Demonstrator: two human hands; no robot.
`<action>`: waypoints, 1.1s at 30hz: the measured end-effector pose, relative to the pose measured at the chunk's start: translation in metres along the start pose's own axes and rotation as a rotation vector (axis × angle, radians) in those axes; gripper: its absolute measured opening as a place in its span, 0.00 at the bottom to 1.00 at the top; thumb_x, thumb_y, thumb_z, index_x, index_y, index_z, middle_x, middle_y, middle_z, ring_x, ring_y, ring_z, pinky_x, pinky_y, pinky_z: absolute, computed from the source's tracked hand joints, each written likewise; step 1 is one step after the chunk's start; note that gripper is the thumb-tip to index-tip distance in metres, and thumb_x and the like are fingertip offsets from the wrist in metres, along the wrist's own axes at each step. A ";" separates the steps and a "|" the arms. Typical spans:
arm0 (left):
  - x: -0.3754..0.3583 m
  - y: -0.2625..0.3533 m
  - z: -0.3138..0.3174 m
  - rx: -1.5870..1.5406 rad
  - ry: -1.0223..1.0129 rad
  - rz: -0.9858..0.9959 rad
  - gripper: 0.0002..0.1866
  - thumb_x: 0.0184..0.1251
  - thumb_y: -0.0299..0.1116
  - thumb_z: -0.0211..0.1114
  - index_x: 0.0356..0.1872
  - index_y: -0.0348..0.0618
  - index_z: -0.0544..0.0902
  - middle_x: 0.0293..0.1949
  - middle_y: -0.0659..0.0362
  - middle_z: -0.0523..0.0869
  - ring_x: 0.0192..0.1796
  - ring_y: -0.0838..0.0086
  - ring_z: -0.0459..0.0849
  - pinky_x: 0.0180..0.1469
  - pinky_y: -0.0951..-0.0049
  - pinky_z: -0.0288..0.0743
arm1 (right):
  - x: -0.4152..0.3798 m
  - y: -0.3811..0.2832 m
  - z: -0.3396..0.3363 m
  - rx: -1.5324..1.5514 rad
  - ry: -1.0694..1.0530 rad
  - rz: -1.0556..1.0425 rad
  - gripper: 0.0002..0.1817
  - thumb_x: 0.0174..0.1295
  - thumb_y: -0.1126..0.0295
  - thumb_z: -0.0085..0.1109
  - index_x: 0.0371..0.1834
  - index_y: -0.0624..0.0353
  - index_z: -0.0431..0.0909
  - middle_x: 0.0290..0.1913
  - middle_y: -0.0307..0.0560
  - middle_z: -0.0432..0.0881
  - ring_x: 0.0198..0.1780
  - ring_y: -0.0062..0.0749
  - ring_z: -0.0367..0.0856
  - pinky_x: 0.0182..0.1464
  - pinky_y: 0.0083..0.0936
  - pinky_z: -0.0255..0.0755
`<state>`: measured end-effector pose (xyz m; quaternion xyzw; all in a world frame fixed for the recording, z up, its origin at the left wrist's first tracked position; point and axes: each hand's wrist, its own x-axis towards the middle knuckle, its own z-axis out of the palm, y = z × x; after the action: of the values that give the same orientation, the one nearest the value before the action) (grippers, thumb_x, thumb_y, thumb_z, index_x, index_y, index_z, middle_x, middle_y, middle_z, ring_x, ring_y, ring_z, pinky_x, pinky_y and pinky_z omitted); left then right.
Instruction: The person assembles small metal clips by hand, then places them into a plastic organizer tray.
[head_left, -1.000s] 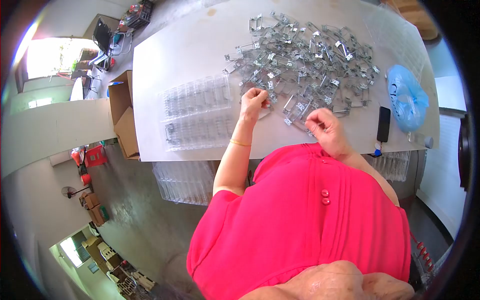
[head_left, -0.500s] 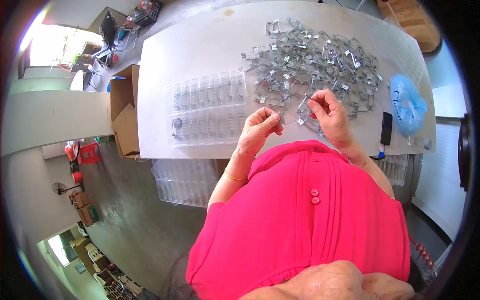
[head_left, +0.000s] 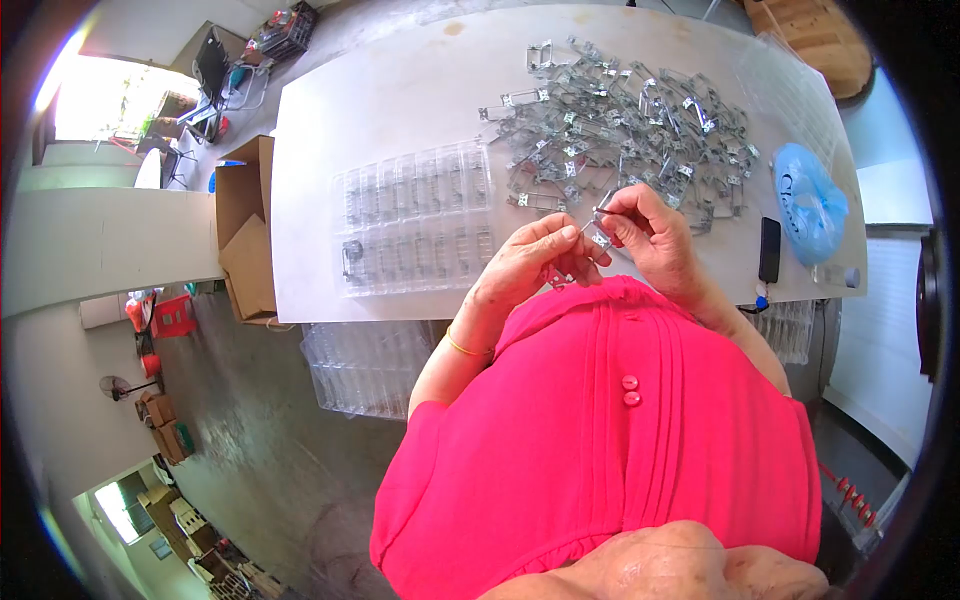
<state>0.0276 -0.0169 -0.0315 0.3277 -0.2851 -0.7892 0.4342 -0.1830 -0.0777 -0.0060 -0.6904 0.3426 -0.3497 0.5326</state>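
Close to the table's near edge, my left hand (head_left: 540,255) is closed on a small metal bracket (head_left: 560,279), part of which shows below the fingers. Just to its right, my right hand (head_left: 650,230) pinches a small dark piece at the fingertips; its kind is too small to make out. A thin metal part (head_left: 592,226) shows between the two hands, partly hidden by fingers. Beyond them spreads a heap of metal brackets (head_left: 620,130). Left of my hands lies a clear plastic blister tray (head_left: 415,215) with brackets in its slots.
On the white table (head_left: 400,90), a black phone (head_left: 769,250) and a blue plastic bag (head_left: 810,205) are at the right. Clear trays (head_left: 790,95) lie at the far right corner. More clear trays (head_left: 365,365) are below the near edge. A cardboard box (head_left: 245,225) stands at the left.
My left hand has moved right, closer to my right hand. The right fingertips have shifted slightly left, and the hands now nearly meet around the metal part.
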 end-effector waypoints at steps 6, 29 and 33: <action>0.006 -0.010 0.004 -0.152 0.038 0.071 0.15 0.81 0.41 0.54 0.38 0.40 0.76 0.49 0.40 0.87 0.41 0.62 0.89 0.43 0.67 0.83 | 0.000 -0.006 -0.015 -0.149 0.158 -0.072 0.04 0.71 0.77 0.61 0.45 0.60 0.77 0.33 0.38 0.81 0.32 0.16 0.76 0.35 0.21 0.73; 0.044 -0.049 0.066 0.540 0.280 0.352 0.06 0.75 0.28 0.64 0.39 0.35 0.81 0.49 0.58 0.83 0.42 0.80 0.79 0.46 0.77 0.76 | -0.007 -0.006 -0.088 0.003 -0.224 0.318 0.11 0.72 0.70 0.59 0.52 0.60 0.73 0.25 0.42 0.80 0.26 0.19 0.76 0.29 0.22 0.69; 0.046 -0.049 0.076 0.591 0.290 0.347 0.04 0.73 0.25 0.64 0.38 0.35 0.80 0.48 0.58 0.83 0.44 0.80 0.78 0.47 0.77 0.75 | -0.004 0.001 -0.096 0.288 -0.333 0.522 0.10 0.75 0.66 0.57 0.52 0.59 0.74 0.23 0.32 0.78 0.25 0.12 0.73 0.28 0.15 0.67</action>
<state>-0.0737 -0.0215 -0.0326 0.4941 -0.4874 -0.5328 0.4842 -0.2666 -0.1216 0.0105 -0.5447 0.3632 -0.1287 0.7449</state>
